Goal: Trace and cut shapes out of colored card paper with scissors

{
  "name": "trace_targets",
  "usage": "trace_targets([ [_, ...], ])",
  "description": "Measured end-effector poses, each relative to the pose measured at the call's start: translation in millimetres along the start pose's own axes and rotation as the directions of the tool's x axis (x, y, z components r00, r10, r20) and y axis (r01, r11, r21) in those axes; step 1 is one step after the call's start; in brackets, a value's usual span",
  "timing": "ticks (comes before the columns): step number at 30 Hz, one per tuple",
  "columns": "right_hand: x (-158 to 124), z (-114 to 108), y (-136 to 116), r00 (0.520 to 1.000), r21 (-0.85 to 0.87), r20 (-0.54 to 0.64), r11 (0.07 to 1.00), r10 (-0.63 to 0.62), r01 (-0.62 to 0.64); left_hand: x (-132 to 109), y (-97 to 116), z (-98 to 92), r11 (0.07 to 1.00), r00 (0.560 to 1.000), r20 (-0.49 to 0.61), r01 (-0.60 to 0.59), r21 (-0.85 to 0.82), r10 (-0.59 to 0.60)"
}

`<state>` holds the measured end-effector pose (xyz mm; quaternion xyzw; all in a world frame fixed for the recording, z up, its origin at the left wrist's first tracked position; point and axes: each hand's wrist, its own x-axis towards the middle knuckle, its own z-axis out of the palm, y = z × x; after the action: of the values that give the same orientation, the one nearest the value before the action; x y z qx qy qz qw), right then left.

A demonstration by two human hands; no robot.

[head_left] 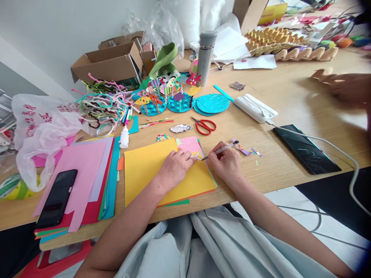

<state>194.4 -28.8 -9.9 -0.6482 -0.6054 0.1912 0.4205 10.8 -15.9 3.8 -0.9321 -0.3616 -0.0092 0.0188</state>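
My left hand [174, 166] lies on a yellow paper sheet [145, 170], its fingers pinching a small paper cut-out [194, 156] against the sheet. My right hand [225, 163] is closed round a slim pen [222, 150], whose tip touches the cut-out. A pink sheet [189, 143] sticks out from under the yellow one. Red-handled scissors [205, 125] lie just beyond, next to a grey paper fish [180, 128].
Stacked coloured paper [87, 173] with a black phone [57, 197] on it lies at left. Another phone [306, 148] and a white power bank [255, 107] with its cable lie at right. Teal paper discs [213, 103], pipe cleaners [101, 102], a glue bottle [124, 137], a flask [206, 56]. Another person's blurred hand [346, 87] far right.
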Motion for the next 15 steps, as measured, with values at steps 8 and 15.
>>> trace_targets([
  [8, 0.8, -1.4, -2.0, 1.0, 0.008, -0.004, 1.0, 0.007, -0.007, 0.1, 0.1, -1.0, 1.0, 1.0, 0.012, 0.0, -0.003, 0.0],
  [15, 1.4, -1.4, -2.6, 1.0, -0.005, -0.017, 1.0, 0.02, -0.02, 0.0, 0.5, 0.5, 1.0, 1.0, 0.0, 0.006, -0.004, -0.006],
])
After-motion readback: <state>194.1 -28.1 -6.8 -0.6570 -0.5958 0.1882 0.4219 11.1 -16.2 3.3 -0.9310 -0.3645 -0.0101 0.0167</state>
